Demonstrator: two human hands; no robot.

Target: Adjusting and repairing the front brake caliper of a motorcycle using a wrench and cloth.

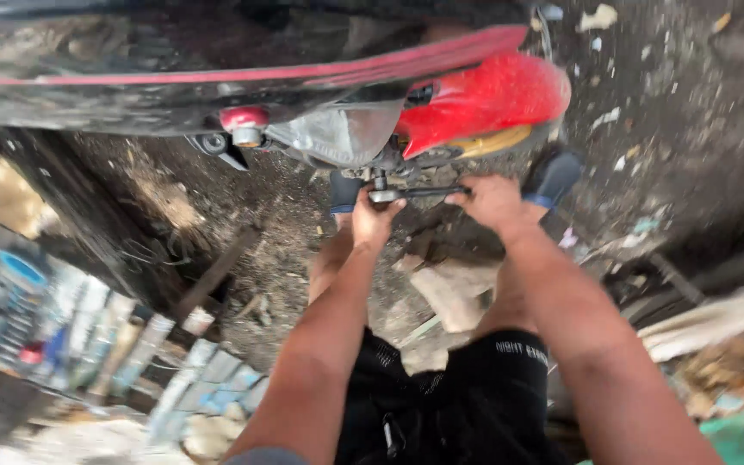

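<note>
Head view looks straight down on a person who stands over the lower part of a motorcycle (337, 95). Both arms reach forward to one tool, a wrench (415, 193) with a long dark handle that lies almost level, just under the silver engine case (337, 133).

Left hand (375, 217) sits at the socket end of the wrench, with the fingers curled close around the head. I judge that it presses the head onto the bolt so that it does not slip off. Right hand (491, 200) is closed around the far end of the handle, well away from the socket. This place gives the most leverage, so it is probably the hand that turns.

Wrench runs between the two hands, below the engine and beside the red fairing (484, 99). The bolt itself is hidden by the socket and the left fingers, so I cannot tell what kind it is.

Legs in black shorts (467, 396) stand apart, and the feet in dark shoes (553, 176) are on either side of the tool, which I think gives a steady stance for pulling. The ground (682, 103) is dirt with scraps and stones. At the left, blurred boxes (53, 319) lie in a heap.
</note>
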